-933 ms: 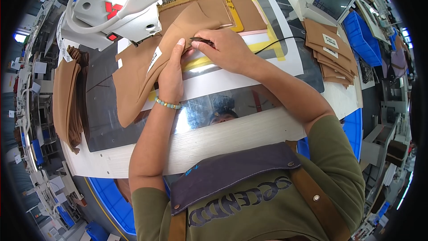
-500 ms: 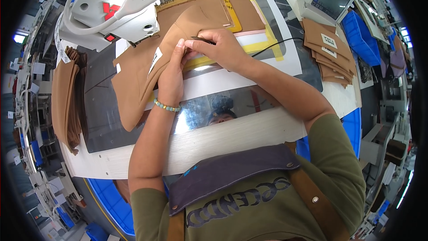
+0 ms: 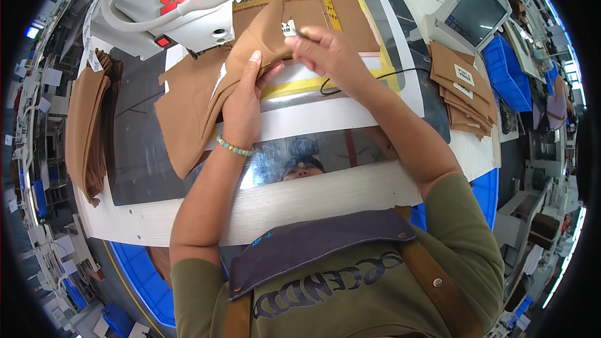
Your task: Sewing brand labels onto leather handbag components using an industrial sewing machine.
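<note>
My left hand (image 3: 244, 97) grips the edge of a folded brown fabric piece (image 3: 247, 47), thumb on top and fingers beneath. A white label (image 3: 219, 80) sits along the fold near my thumb. Just right of the raised fold, my right hand (image 3: 322, 53) is closed, a small dark tool (image 3: 303, 36) partly showing between thumb and finger. Its kind is mostly hidden. A second white label (image 3: 288, 28) lies against those fingertips; whether they pinch it, I cannot tell. Behind the fabric is a yellow-edged template frame (image 3: 333, 14) over more brown cloth.
A white sewing machine head (image 3: 169, 6) stands at the upper left. Brown fabric stacks lie at left (image 3: 87, 131) and right (image 3: 466, 87). A black cord (image 3: 400, 70) crosses the white sheet. The screen (image 3: 472, 3) and a blue bin (image 3: 507, 72) are at right.
My right hand has moved right and away from my left, and a white label now shows at its fingertips. My left hand keeps its hold on the fabric.
</note>
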Available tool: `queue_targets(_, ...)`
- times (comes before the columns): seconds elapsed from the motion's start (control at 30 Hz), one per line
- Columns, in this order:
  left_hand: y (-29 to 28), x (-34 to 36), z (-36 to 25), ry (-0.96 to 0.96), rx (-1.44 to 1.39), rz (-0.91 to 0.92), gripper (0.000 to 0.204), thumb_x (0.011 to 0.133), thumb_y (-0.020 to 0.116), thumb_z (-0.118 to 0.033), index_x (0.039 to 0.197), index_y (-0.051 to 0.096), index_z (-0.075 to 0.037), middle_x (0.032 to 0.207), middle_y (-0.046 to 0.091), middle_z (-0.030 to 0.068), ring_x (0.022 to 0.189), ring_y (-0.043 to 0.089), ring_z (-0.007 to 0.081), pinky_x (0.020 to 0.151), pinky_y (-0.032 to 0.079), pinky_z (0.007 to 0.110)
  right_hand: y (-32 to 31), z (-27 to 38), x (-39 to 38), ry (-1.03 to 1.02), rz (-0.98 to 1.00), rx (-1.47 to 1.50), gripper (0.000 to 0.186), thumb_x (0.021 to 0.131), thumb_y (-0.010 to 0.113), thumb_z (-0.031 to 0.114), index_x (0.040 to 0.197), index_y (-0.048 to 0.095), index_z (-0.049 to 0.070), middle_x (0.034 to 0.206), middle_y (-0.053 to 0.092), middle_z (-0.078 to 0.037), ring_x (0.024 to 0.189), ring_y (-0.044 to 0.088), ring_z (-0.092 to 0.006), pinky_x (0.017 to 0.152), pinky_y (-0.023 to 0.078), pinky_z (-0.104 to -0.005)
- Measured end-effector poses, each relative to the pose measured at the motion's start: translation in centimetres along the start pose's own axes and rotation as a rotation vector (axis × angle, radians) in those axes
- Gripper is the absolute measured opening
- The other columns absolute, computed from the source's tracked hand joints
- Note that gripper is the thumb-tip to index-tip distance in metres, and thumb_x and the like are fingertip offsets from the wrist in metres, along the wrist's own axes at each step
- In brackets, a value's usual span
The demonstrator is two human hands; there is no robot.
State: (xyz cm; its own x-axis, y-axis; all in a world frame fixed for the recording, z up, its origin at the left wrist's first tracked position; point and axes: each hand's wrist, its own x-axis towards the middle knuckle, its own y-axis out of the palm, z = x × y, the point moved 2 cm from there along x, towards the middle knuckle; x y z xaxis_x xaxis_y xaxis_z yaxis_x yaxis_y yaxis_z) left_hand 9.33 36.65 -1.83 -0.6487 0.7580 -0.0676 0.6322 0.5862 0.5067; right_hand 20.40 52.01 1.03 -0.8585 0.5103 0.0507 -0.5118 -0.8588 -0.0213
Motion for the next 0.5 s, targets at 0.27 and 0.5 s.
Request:
queue_targets(0.27,-0.7,0.3,0.5,-0.039,0.028,-0.066,0.030,0.109,0.063,-0.020,0.133,0.066,-0.003,0.127,0.072,0.0072,0.113,0.070,0.0136,0.103,0.058,0.030,1.9,-0.2,-1.2,-0.208,0.135,-0.469,0.028,0.104,0.068,0.025,0.101,0.068,-0.002,0.071,0.055,-0.003,0.068,0.047,-0.0102,0.062,0.040,-0.0295)
queue_targets(0.5,-0.8,0.4,0.8,0.025,0.097,-0.103,0.028,0.108,0.065,-0.018,0.132,0.067,-0.004,0.125,0.073,0.0065,0.113,0.070,0.0138,0.103,0.057,0.031,2.1,-0.3,-1.4,-0.146,0.086,-0.567,0.029,0.105,0.066,0.026,0.109,0.070,-0.002,0.074,0.061,-0.006,0.068,0.049,-0.0122,0.063,0.041,-0.0306)
